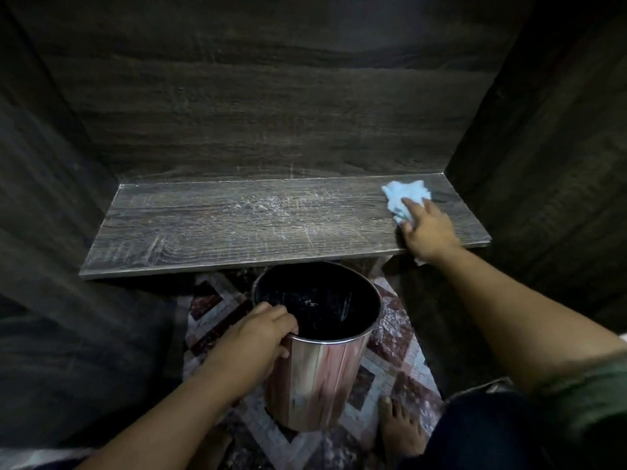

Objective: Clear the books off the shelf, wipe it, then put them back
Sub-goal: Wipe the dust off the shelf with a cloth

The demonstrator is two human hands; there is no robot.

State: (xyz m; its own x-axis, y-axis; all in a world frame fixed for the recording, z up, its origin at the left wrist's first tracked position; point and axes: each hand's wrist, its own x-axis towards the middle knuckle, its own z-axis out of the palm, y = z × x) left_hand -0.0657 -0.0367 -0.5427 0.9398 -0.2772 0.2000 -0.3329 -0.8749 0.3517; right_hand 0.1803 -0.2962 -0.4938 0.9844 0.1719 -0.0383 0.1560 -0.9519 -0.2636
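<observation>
Fingers of right hand flat, pressing cloth on shelf; left hand grips bin rim.

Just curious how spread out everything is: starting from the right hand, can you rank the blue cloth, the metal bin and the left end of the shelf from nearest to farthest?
1. Blue cloth, under the right hand, at the shelf's right end.
2. Metal bin, below the shelf, gripped by the left hand.
3. Left end of the shelf, farthest.

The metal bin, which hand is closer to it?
Left. The left hand grips the bin's near rim. The right hand is up on the shelf, pressing a blue cloth at its right end.
</observation>
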